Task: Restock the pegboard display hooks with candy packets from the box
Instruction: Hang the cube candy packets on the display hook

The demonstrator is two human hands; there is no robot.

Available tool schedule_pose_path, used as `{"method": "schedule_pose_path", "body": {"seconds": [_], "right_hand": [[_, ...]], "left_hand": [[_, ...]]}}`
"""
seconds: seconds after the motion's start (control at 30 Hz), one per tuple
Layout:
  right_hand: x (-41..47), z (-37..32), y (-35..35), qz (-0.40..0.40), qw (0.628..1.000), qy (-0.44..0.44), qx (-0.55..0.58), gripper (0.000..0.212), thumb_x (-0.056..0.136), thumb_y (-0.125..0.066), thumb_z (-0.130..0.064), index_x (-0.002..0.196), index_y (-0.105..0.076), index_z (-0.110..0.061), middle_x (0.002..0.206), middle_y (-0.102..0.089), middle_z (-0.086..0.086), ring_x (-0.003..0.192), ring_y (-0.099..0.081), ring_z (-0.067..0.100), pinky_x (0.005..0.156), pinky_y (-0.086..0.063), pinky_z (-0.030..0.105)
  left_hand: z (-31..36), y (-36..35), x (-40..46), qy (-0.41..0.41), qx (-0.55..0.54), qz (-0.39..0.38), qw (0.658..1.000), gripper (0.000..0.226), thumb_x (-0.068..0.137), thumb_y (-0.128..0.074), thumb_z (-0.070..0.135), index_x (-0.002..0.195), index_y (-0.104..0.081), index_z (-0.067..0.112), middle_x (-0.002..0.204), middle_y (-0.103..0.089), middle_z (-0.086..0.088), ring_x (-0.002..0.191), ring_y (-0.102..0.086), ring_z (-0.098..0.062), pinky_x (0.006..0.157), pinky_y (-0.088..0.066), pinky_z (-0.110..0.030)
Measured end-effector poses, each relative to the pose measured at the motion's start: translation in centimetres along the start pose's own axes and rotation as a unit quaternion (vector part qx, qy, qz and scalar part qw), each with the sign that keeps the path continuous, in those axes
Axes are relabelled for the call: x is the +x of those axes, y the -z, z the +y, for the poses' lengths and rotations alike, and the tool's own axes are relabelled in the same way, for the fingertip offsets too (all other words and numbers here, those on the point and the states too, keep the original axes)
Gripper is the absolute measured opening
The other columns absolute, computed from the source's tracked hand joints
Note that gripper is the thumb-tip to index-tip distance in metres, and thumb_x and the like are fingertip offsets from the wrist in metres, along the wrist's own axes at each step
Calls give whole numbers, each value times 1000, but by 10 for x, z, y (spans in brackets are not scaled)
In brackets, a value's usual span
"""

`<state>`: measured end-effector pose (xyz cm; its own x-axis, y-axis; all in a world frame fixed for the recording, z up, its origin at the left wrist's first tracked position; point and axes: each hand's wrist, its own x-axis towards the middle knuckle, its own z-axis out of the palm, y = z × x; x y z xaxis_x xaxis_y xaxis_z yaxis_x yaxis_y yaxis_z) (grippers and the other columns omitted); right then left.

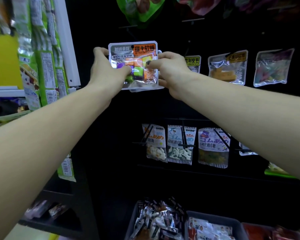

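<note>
Both hands hold one candy packet up against the dark pegboard. The left hand grips its nine o'clock edge, the right hand pinches its three o'clock edge. It looks light, floppy, slippery; the top by the hole seems the best place to hold it.

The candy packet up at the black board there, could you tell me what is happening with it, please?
A person holds a clear candy packet with an orange label against the black pegboard, the left hand gripping its left edge and the right hand pinching its right side. The hole near its top edge sits about at a hook, though whether it is threaded on is unclear. More packets hang on hooks to the right and below, and bins of sweets sit underneath.
</note>
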<state>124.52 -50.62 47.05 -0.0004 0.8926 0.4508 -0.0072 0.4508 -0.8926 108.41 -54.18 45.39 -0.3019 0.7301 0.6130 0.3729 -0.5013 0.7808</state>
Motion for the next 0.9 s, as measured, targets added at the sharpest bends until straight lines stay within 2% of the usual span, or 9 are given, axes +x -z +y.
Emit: {"method": "schedule_pose_path", "body": {"seconds": [0.13,0.3,0.4,0.5,0.57,0.63,0.7,0.8,0.9], "right_hand": [[2,3,0,8,1000,-9,-6,16,89,-71,3,87,-63,-11,109,-74,19,97,-75,33,87,-62,52],[10,10,1,22,999,-16,-22,15,86,-75,-2,89,-65,-12,110,-73,17,101,-73,35,92,-60,52],[19,16,0,44,997,-21,-53,18,83,-79,-9,94,-66,-13,113,-71,16,106,-69,36,95,-58,53],[24,18,1,68,990,-11,-121,30,85,-81,-21,106,-60,-14,116,-65,9,108,-64,28,96,-57,47],[27,20,3,84,984,-9,-154,41,87,-80,-27,115,-55,-12,120,-61,8,107,-61,25,93,-56,41],[29,23,6,96,980,-12,-175,56,88,-79,-32,129,-48,-9,125,-59,10,108,-60,25,86,-51,36],[33,26,8,106,972,8,-209,62,90,-76,-34,137,-43,-10,133,-55,11,114,-59,27,83,-45,33],[39,35,9,110,956,47,-267,67,91,-73,-35,147,-40,-20,145,-42,13,121,-54,31,87,-41,33],[47,48,7,90,953,52,-284,82,89,-69,-44,158,-28,-32,153,-33,14,134,-47,38,104,-44,44]], "left_hand": [[-1,-4,3,3,18,-2,1000,55,96,-74,20,139,-40,20,118,-63,4,87,-64,0,53,-45,-6],[-7,-11,10,8,32,-6,999,51,96,-74,19,136,-41,19,107,-61,7,80,-62,0,52,-47,-8],[-12,-18,17,19,39,-3,999,50,95,-74,20,135,-42,20,106,-60,8,85,-63,-5,62,-49,-17],[-19,-28,24,31,41,6,999,55,96,-73,19,141,-42,19,116,-61,3,94,-64,-13,69,-51,-22],[-23,-34,30,34,51,12,998,57,96,-73,19,142,-40,18,120,-61,2,98,-64,-15,69,-49,-20],[-28,-41,36,37,62,14,997,57,97,-73,19,142,-39,18,119,-61,3,100,-64,-16,66,-46,-18],[-34,-48,42,43,70,18,996,59,96,-73,20,143,-38,17,115,-62,4,101,-64,-15,75,-48,-22],[-43,-58,49,58,76,23,995,60,98,-71,26,146,-36,17,116,-60,5,103,-60,-16,85,-44,-28],[-51,-69,55,52,84,19,995,53,101,-64,29,146,-37,21,130,-62,4,109,-60,-18,87,-42,-27]]}}
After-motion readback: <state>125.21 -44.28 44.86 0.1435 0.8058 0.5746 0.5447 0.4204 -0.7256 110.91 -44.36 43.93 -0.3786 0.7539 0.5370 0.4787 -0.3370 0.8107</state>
